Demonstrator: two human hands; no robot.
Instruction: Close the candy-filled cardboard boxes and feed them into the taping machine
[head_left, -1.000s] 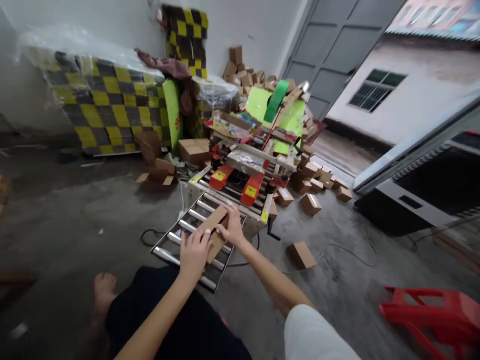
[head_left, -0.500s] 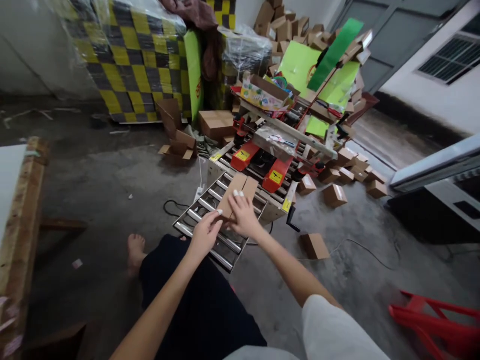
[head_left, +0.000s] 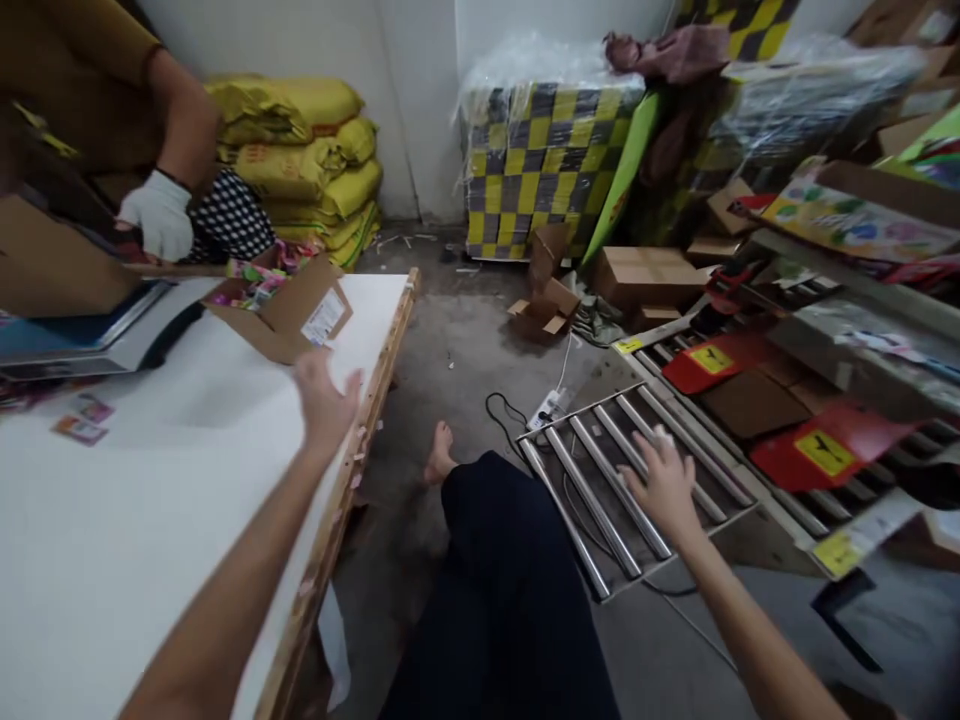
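Left hand (head_left: 327, 402) is spread just beside open box (head_left: 262, 335), upper left, bright packets (head_left: 259, 285) inside, label (head_left: 324, 317) unreadable; right hand (head_left: 666, 482) splayed over rollers (head_left: 594, 503), right of centre; second box (head_left: 754, 402) sits between red guards (head_left: 874, 432), right.

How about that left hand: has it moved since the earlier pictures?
Yes: the left hand has gone leftward, from the metal rollers toward the white table.

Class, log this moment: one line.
left hand: open, near open carton | right hand: open, over roller conveyor | box: between red guides
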